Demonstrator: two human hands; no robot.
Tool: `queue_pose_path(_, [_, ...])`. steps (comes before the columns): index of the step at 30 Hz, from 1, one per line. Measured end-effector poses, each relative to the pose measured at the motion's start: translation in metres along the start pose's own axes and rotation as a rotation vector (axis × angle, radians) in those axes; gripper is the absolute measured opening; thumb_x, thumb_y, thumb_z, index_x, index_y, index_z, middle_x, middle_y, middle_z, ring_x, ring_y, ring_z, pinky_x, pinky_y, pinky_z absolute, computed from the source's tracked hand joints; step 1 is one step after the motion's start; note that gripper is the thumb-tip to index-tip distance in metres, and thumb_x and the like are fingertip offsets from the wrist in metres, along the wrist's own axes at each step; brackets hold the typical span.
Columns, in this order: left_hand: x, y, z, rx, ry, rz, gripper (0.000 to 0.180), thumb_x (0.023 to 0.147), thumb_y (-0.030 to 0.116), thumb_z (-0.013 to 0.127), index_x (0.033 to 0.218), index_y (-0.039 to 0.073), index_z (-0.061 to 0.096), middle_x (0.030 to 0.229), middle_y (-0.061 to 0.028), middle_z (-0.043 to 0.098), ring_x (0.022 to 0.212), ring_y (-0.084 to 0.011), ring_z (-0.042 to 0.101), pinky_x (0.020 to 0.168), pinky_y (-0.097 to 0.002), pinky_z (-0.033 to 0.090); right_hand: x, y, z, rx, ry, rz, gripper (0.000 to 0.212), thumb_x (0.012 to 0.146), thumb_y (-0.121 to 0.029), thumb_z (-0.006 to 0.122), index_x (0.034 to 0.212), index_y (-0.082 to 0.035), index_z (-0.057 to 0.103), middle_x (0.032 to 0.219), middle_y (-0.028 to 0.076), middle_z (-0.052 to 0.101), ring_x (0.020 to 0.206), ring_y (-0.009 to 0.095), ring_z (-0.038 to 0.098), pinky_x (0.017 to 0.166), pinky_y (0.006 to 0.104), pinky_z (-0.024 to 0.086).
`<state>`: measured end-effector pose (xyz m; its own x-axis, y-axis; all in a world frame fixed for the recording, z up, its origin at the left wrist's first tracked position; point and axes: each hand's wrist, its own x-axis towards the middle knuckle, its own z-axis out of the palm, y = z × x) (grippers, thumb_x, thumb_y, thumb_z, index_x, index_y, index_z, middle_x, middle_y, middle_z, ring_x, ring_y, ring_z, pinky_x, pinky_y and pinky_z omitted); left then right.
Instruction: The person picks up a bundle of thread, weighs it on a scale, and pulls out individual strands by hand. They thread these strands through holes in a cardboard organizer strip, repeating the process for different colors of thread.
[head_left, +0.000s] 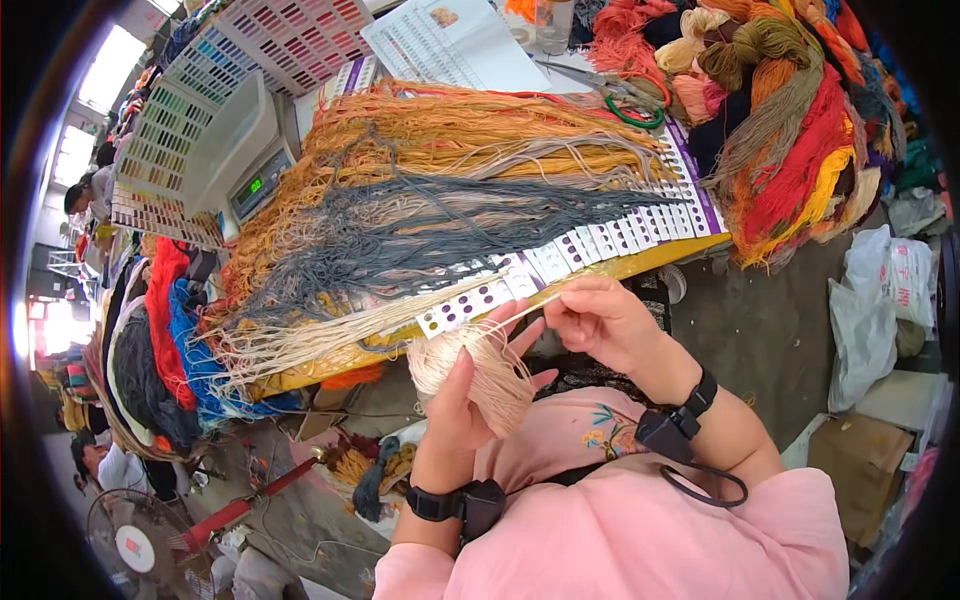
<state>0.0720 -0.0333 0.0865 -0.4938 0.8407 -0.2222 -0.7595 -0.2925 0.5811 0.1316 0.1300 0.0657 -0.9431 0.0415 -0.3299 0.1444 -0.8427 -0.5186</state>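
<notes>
Left hand point(470, 385) sits just below centre of the frame, fingers curled round a cream yarn bundle point(478, 368), so that one's properly gripped; right hand point(600, 322) is a bit to the right of centre, fingertips pinched shut on a single cream strand point(528, 308) that runs down-left into the bundle; the two hands are near each other but not touching, both with black wrist straps.

Just above the hands is the edge of a board point(560, 262) with rows of punched holes; lots of yarn is strung across it, orange threads point(450, 130) up top, grey threads point(420, 225) through the middle, cream ones point(300, 340) hanging off the lower-left end; scissors point(620, 95) with green handles lie at the board's top edge, centre-right.

Upper right of the frame is a big heap of skeins point(790, 130), red, orange, olive, all tangled together; upper left there's a scale point(255, 165) with a green lit display, and colour charts point(240, 60) standing behind it; more red and blue skeins hang at the left edge; a fan point(135, 540) sits in the lower left corner.
</notes>
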Motion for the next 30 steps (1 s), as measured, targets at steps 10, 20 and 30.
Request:
queue_pose_path(10, [0.011,-0.001,-0.001,-0.015,-0.024,-0.05,0.068,0.08,0.046,0.032,0.123,-0.004,0.019,0.123,-0.016,0.03,0.108,-0.0267,0.037,0.084,-0.0442,0.037,-0.008,0.008,0.022,-0.622,0.069,-0.1,0.01,0.069,-0.006,0.058,0.075,0.002,0.058,0.062,0.001,0.055,0.053,0.005,0.051,0.046,0.0174,0.041])
queue_pose_path(20, [0.009,-0.005,0.0,0.039,0.094,0.002,0.067,0.081,0.045,0.031,0.123,-0.007,0.019,0.121,-0.0197,0.031,0.104,-0.026,0.042,0.085,-0.0404,0.036,-0.002,0.008,0.017,-0.541,-0.058,0.116,0.01,0.069,-0.005,0.057,0.075,0.003,0.058,0.066,0.003,0.055,0.057,0.007,0.051,0.053,0.0184,0.043])
queue_pose_path(30, [0.009,-0.005,-0.001,0.007,0.006,-0.047,0.067,0.081,0.045,0.029,0.122,-0.008,0.02,0.125,-0.0183,0.028,0.104,-0.0275,0.042,0.084,-0.0408,0.036,-0.005,0.011,0.017,-0.576,-0.064,0.043,0.009,0.071,-0.006,0.055,0.076,0.001,0.058,0.067,0.001,0.054,0.058,0.005,0.05,0.051,0.0182,0.043])
